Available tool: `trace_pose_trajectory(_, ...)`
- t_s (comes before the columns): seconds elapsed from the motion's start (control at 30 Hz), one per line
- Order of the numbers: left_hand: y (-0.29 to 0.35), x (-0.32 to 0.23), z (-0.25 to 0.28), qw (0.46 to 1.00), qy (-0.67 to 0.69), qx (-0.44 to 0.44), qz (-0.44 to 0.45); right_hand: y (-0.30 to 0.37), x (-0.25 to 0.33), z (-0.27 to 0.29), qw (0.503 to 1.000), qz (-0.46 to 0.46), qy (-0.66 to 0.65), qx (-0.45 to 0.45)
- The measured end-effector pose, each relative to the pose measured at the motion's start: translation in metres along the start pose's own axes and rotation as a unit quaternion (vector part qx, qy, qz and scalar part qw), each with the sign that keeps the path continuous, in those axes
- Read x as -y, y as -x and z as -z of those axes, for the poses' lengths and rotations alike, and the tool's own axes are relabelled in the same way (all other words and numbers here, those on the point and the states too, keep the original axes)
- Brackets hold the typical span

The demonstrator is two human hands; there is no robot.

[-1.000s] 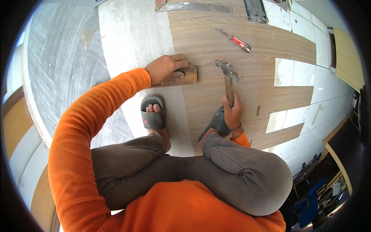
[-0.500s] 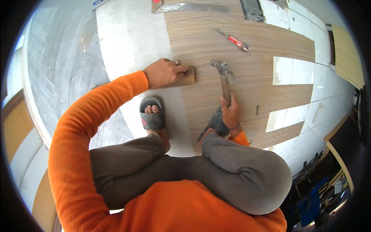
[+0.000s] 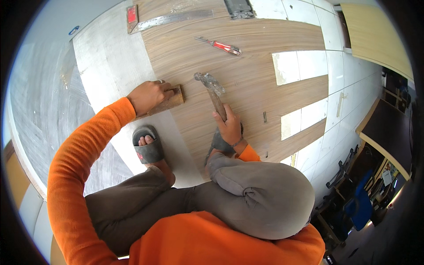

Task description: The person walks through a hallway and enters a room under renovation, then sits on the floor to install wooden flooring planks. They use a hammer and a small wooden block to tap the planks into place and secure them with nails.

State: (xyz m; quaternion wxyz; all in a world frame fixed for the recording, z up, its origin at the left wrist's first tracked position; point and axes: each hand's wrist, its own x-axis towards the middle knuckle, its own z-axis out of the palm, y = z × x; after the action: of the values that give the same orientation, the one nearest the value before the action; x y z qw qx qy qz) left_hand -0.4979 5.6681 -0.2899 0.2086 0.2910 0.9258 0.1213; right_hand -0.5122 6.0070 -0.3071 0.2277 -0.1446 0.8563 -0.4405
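My left hand [image 3: 149, 97] is closed over a wooden block [image 3: 175, 98] that lies on the floor, its far end sticking out past my fingers. Most of the block's near part is hidden under the hand and sleeve. In my right hand [image 3: 229, 125] is a hammer [image 3: 215, 98], gripped by its wooden handle. Its worn, whitish-stained metal head is up and a short way right of the block's end, not touching it. Beneath both are wood-look floor planks [image 3: 247, 70], meeting a pale grey strip [image 3: 117, 57] at the left.
A red-handled screwdriver [image 3: 226, 47] and a try square [image 3: 176, 18] lie beyond my hands. A dark flat tool [image 3: 239, 9] is at the far edge. White tiles [image 3: 309, 66] show between staggered plank ends. My sandalled foot [image 3: 148, 143] is close by. A blue chair [image 3: 360, 201] stands right.
The whole view has swung to the right, so floor, tools and hands appear farther left. Both hands keep their holds, and the hammer remains beside the block's end.
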Motion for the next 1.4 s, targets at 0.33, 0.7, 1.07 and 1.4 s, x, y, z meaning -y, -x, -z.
trace_pose_trajectory(0.33,-0.007,-0.01,0.004,0.996,-0.092,0.006,0.005,-0.002,0.003,0.001,0.999,-0.025,-0.015,0.02)
trace_pose_trajectory(0.7,-0.019,-0.038,0.069,0.807,0.543,-0.156,0.17,-0.02,0.049,0.03,0.986,-0.03,-0.161,0.029)
trace_pose_trajectory(1.07,-0.062,-0.085,0.104,0.818,0.522,-0.187,0.152,-0.046,0.095,0.061,0.981,0.018,-0.184,-0.062)
trace_pose_trajectory(1.4,-0.119,-0.109,0.064,0.764,0.596,-0.14,0.203,-0.061,-0.015,0.089,0.962,-0.066,-0.118,-0.238)
